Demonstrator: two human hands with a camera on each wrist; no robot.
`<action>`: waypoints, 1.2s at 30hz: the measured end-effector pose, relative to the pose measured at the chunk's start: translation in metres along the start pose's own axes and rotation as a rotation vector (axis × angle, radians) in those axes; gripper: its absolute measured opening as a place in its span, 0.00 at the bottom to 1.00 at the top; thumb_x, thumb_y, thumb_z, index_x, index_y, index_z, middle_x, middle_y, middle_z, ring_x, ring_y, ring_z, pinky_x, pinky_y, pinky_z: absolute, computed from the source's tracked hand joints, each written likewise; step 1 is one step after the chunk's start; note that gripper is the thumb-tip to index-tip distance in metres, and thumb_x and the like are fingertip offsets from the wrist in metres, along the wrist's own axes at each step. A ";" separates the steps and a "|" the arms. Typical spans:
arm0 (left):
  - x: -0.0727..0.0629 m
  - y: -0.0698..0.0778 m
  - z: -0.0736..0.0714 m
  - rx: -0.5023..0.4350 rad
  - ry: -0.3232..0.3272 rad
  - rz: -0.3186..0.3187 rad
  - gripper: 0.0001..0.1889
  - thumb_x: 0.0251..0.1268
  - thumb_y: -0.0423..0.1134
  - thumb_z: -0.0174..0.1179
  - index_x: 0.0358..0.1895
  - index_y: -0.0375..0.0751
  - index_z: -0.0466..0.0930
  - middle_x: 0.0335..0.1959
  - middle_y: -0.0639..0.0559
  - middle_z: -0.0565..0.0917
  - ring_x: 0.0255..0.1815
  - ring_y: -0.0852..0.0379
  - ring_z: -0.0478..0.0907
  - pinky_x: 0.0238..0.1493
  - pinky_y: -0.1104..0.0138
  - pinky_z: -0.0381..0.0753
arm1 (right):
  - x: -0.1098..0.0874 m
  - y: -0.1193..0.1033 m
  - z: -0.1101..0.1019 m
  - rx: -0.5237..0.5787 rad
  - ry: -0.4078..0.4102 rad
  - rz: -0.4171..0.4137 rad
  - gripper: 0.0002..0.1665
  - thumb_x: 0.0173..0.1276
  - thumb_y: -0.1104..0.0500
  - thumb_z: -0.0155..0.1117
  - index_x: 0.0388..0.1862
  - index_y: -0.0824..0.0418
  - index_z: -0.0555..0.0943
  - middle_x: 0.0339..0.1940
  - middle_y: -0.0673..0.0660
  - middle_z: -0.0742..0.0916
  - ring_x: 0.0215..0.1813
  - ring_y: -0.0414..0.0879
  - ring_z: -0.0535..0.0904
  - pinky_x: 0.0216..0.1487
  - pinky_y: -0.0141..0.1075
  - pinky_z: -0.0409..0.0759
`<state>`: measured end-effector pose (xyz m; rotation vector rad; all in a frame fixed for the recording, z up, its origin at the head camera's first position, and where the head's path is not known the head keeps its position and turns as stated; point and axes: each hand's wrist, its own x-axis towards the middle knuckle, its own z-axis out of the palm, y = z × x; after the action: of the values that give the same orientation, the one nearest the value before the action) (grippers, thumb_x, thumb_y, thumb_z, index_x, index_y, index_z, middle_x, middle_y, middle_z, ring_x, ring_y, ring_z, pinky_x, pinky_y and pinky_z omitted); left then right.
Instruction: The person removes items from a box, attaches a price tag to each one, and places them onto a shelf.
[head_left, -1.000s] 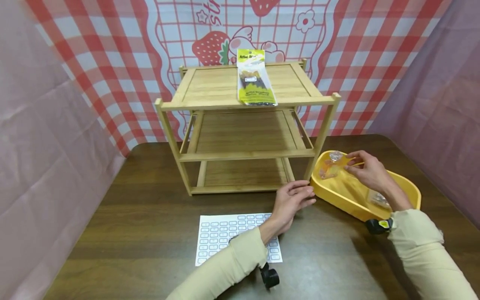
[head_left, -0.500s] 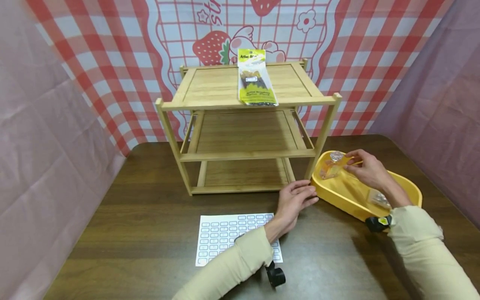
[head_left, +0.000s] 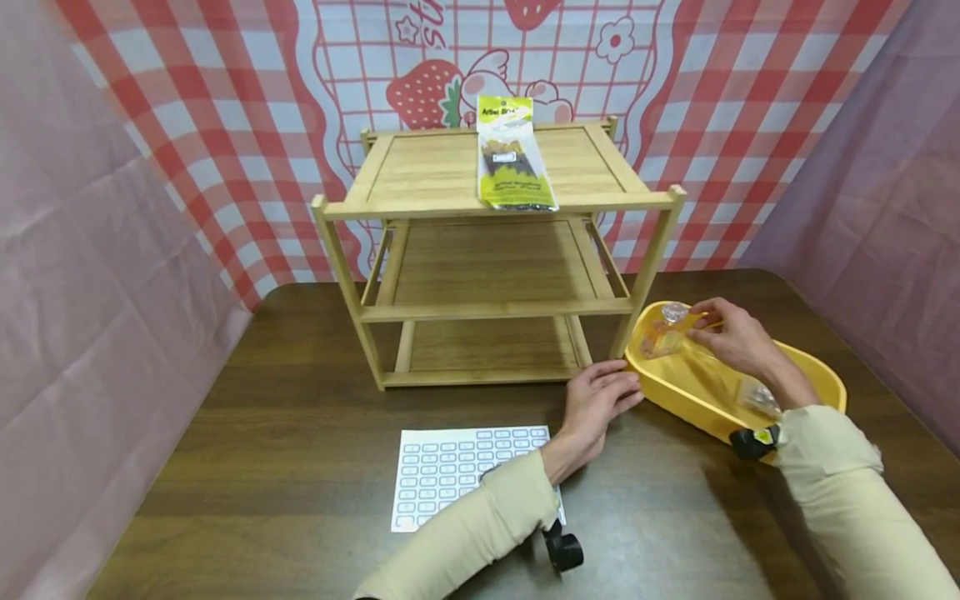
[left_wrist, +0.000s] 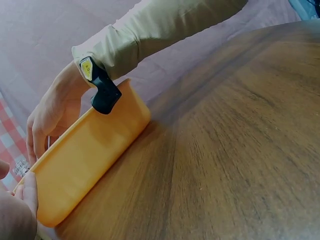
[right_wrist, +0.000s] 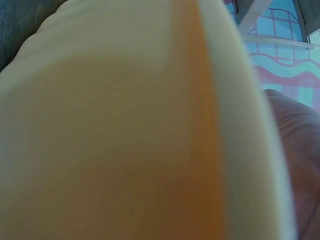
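Note:
A yellow tray (head_left: 678, 398) stands on the table at the right. My left hand (head_left: 596, 408) rests its extended fingers against the tray's near left corner; in the left wrist view its fingertips (left_wrist: 30, 187) touch the rim. My right hand (head_left: 735, 340) reaches over the tray with bent fingers, thumb and forefinger beside a clear faceted round top (head_left: 674, 312). Under that top lies a see-through, orange-tinted body, perhaps a bottle. Whether the fingers pinch it cannot be told. Another clear item (head_left: 759, 398) lies in the tray below my right wrist. The tray's wall (right_wrist: 125, 125) fills the right wrist view.
A three-tier wooden rack (head_left: 495, 312) stands behind my left hand, close to the tray. On its top shelf lies a yellow-and-clear packet of artist brushes (head_left: 517, 179) with a small label. A sheet of printed labels (head_left: 435, 475) lies partly under my left forearm.
My left hand has slid slightly right along the tray's corner, and its forearm has shifted right too. The tray has edged slightly right. My right hand has barely moved.

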<state>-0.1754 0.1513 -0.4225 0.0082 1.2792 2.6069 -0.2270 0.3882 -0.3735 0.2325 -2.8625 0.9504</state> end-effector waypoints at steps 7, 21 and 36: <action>0.001 -0.004 0.005 -0.022 0.022 0.007 0.13 0.63 0.17 0.61 0.50 0.24 0.81 0.39 0.35 0.87 0.36 0.54 0.84 0.42 0.65 0.88 | 0.002 0.000 0.002 0.009 -0.013 -0.021 0.23 0.74 0.67 0.62 0.61 0.80 0.70 0.49 0.79 0.82 0.51 0.73 0.80 0.38 0.25 0.74; 0.001 -0.009 0.011 -0.073 0.086 0.021 0.12 0.61 0.14 0.61 0.48 0.24 0.80 0.38 0.31 0.86 0.33 0.54 0.83 0.42 0.64 0.88 | 0.005 0.007 0.011 0.068 -0.026 -0.080 0.26 0.74 0.69 0.61 0.64 0.84 0.67 0.54 0.84 0.79 0.54 0.77 0.78 0.42 0.18 0.72; 0.001 -0.013 0.020 -0.088 0.144 0.004 0.13 0.60 0.15 0.62 0.48 0.25 0.78 0.32 0.41 0.84 0.33 0.52 0.84 0.43 0.63 0.88 | 0.005 0.007 0.012 0.058 -0.053 -0.078 0.24 0.76 0.68 0.60 0.63 0.83 0.68 0.56 0.83 0.79 0.58 0.77 0.77 0.45 0.18 0.71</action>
<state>-0.1720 0.1744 -0.4205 -0.1964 1.2079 2.7081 -0.2343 0.3857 -0.3866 0.3775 -2.8521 1.0278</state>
